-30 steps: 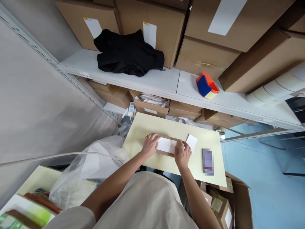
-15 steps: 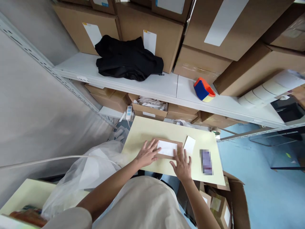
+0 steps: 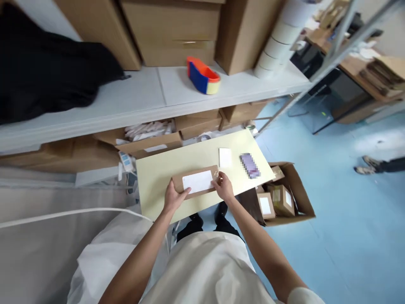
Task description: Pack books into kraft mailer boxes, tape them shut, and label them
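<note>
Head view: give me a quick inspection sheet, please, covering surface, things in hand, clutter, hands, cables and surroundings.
Surface: pale yellow table.
Things in hand: cardboard box, white label facing up; whether it is lifted is hard to tell.
Clutter: white card and pixelated purple item, both beyond the box, to its right.
Hands: left hand holds the box's left end, right hand its right end.
Cables: white cable or hose at left, off the tabletop for most of its length.
Surroundings: shelf beyond; open carton of smaller boxes at right; another person's legs far right.
</note>
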`<state>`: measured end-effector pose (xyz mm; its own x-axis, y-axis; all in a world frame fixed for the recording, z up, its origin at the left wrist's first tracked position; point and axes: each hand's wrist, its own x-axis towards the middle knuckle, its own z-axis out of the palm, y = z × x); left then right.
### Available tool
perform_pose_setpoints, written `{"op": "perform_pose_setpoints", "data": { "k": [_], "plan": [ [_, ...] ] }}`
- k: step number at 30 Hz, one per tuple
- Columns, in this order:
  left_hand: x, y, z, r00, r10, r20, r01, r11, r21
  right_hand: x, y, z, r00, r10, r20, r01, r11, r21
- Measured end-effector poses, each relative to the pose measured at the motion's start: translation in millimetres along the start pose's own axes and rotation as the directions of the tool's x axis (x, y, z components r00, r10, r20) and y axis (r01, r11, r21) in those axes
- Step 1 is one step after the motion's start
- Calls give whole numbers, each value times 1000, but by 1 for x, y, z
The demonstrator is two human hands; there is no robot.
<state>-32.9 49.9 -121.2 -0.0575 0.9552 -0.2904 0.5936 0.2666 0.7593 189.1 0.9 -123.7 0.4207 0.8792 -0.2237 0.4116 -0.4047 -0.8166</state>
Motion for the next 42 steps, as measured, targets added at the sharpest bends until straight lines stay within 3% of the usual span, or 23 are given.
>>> {"op": "perform_pose_setpoints", "data": {
  "k": [5,8,10,13,16,20,22,25,27,29,32,35,38,40,42],
  "plan": [
    [-35,33,31,995,72,72,-59,983,-171,-59,34,-60,994,56,-95,-32,971,236],
    [-64,73,74,970,206,128,-196,977,-80,-92,66,-113,954,149,-258,-85,966,245],
    [-84,102,113,930,313,192,-319,948,0,-109,92,-151,906,218,-362,-139,963,232],
    [-113,140,181,836,361,414,-399,917,7,-124,140,-207,815,313,-488,-229,947,225],
    [-134,173,255,697,345,628,-426,905,-25,-131,191,-256,710,386,-589,-313,922,228],
    [-151,213,346,567,368,737,-521,853,-25,-134,248,-304,590,441,-676,-392,889,237],
    [-156,229,378,500,391,773,-547,834,-68,-135,266,-319,577,415,-703,-392,896,206],
    [-160,240,404,430,454,780,-562,811,-162,-136,278,-329,610,356,-708,-352,922,160],
    [-159,239,404,426,445,788,-523,832,-187,-137,278,-328,646,358,-674,-321,929,186],
    [-156,232,392,450,402,798,-445,875,-190,-137,272,-323,689,387,-614,-306,922,237],
    [-145,213,353,550,352,757,-344,922,-178,-132,254,-310,776,392,-494,-275,915,294],
    [-135,187,294,682,351,642,-309,933,-182,-115,226,-292,885,319,-340,-212,925,316],
    [-127,153,224,818,366,442,-304,930,-208,-82,183,-264,977,164,-135,-129,963,236],
    [-125,124,174,907,331,259,-284,937,-205,-59,144,-235,999,15,36,-20,988,155],
    [-130,90,123,964,257,68,-239,949,-207,-42,99,-199,970,-130,205,113,990,89]
  ]
}}
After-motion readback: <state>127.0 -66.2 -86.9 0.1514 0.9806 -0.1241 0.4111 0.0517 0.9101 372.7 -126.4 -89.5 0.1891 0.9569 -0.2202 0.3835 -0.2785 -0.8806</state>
